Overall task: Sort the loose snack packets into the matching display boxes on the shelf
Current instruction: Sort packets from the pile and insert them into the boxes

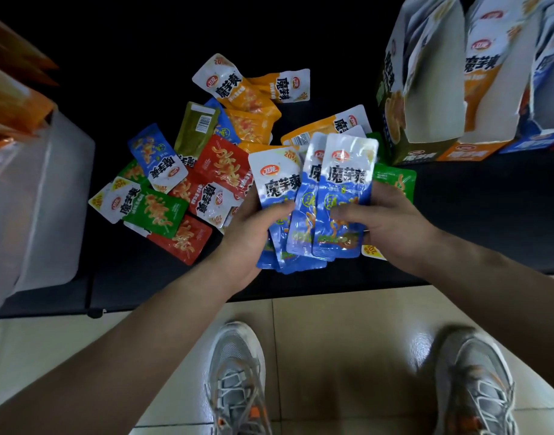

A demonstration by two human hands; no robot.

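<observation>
You held a fan of blue packets (341,183) in both hands, just above the near edge of the dark shelf (457,221). Each front read 魔芋爽 in heavy black characters under a red oval logo, white at the top and blue below. The leftmost one carried a yellow 20% badge. Three fronts showed clearly; more edges were stacked behind, too hidden to count.

Your left hand (247,227) gripped the left side of the fan, fingers (277,211) closed on it. Your right hand (385,221) gripped the right side the same way.

To the far left of your hands lay the loose pile (206,171): at least three red, two green, four orange, two blue and one olive packet with a barcode.

At the far right stood three open display boxes (483,89), green, orange and blue, printed with the same characters.
</observation>
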